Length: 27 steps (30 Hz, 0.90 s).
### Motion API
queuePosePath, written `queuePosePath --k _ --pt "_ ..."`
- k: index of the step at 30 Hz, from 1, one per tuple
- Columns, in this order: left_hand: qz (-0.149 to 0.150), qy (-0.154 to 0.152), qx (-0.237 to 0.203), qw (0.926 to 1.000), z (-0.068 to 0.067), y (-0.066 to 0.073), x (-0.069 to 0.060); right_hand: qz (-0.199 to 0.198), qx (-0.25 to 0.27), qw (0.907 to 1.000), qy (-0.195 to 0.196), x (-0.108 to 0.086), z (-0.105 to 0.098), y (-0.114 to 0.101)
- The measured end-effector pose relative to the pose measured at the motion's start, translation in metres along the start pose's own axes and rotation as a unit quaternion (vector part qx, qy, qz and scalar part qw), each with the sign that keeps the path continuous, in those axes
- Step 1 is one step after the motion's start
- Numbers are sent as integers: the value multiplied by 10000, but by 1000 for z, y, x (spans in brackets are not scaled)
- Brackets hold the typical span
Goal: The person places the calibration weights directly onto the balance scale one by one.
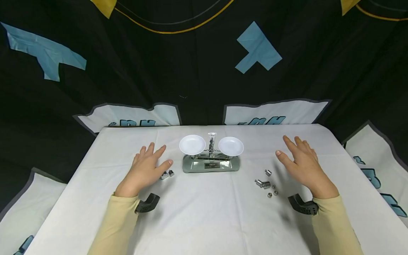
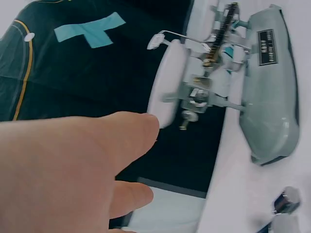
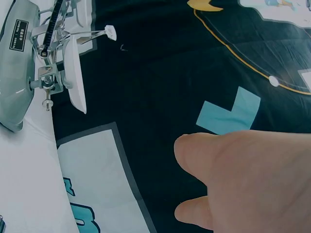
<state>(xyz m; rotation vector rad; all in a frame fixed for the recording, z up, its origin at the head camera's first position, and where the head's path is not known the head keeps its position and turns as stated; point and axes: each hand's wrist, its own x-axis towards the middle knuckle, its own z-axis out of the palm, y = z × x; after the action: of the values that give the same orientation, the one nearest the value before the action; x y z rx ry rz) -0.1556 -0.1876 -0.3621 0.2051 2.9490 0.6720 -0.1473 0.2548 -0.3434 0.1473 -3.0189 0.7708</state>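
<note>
Black patterned cloth [image 1: 204, 71] hangs behind a white-covered table [image 1: 204, 216].

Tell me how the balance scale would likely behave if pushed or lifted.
The balance scale would probably slide before tipping, given its long, low base. Its white pans, perched above that base, would likely wobble. The base looks glossy, so it may feel slippery.

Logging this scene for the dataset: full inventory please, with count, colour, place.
Tabletop: 1, white, foreground
Backdrop: 1, black with blue, white, yellow print, behind tabletop
Balance: 1, grey-green, middle of tabletop
Pans: 2, white, atop balance
Left metal pieces: 2 visible, silver, left of balance
Right metal pieces: about six, silver, right of balance
Sleeves: 2, pale yellow, one each side
Wrist devices: 2, black, at sleeve ends
Left hand: 1, bare, left of balance
Right hand: 1, bare, right of balance
</note>
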Motion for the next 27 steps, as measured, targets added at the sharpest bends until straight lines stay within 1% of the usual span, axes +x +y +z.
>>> queuePosePath --k 6,9,12,17,21,24,27 --pt "187 -189 60 9996 17 -1 7 -26 29 10000 -73 1 1 0" --pt "369 -150 -2 9992 26 -1 11 -27 31 9999 -111 1 2 1" --pt "628 -62 -147 9979 35 0 15 -28 23 9999 -149 1 2 1" --pt "1060 158 -597 9924 48 2 19 -24 -14 9998 -199 1 4 1" --pt "1393 503 -940 9845 57 6 22 -16 -60 9997 -245 1 6 0" --pt "1557 730 -1175 9781 65 9 26 -43 -104 9995 -300 1 7 0" --pt "1637 884 -1377 9728 73 10 30 -74 -126 9992 -378 1 7 1"
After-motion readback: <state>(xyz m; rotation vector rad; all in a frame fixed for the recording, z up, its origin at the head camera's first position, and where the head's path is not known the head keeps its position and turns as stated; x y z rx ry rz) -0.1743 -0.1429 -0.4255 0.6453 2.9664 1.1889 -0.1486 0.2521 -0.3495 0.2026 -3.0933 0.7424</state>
